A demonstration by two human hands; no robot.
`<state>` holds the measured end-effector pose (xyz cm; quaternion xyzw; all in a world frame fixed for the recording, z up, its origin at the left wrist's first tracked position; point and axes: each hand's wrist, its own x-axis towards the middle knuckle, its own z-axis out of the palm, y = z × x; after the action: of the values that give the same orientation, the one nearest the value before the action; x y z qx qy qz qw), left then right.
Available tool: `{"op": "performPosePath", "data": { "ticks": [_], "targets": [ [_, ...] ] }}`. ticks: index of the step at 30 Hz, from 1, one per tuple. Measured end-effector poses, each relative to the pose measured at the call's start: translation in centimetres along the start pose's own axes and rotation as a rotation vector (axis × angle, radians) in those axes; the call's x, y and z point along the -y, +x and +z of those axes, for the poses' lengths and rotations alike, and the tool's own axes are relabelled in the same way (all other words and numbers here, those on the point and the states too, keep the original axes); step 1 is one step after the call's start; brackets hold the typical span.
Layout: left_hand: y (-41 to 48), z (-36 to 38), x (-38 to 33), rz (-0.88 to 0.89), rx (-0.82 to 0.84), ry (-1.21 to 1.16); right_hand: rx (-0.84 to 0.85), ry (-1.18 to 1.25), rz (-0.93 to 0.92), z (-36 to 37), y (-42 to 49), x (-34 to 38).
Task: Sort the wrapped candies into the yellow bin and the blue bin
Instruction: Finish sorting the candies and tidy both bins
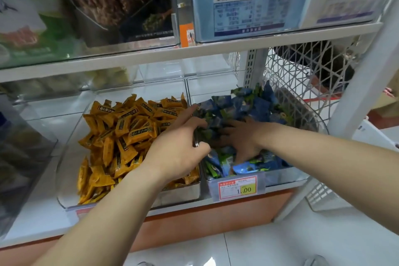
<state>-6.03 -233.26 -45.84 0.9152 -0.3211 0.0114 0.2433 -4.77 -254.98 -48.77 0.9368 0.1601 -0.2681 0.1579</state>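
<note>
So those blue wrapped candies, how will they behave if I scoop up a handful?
The blue candies look small and loosely heaped, so probably light and apt to slide off each other. Their glossy wrappers likely feel slippery and crinkle rather than hold shape. Piled high at the back, some may tumble.

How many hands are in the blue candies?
2. The left hand grips blue candies at the left edge of the blue bin; the right hand lies spread on the pile's middle.
</note>
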Motion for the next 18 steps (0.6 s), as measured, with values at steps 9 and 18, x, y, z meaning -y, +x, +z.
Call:
{"op": "performPosePath", "data": {
  "ticks": [9, 18],
  "targets": [
    [0.1, 0.0, 0.0, -0.01, 0.019, -0.009, 0.021, 0.219, 0.257, -1.2, 0.5, -4.2],
    [0.1, -0.1, 0.0, -0.016, 0.024, -0.014, -0.127, 0.568, 0.141, 1.4, 1.5, -3.1]
  ]
}}
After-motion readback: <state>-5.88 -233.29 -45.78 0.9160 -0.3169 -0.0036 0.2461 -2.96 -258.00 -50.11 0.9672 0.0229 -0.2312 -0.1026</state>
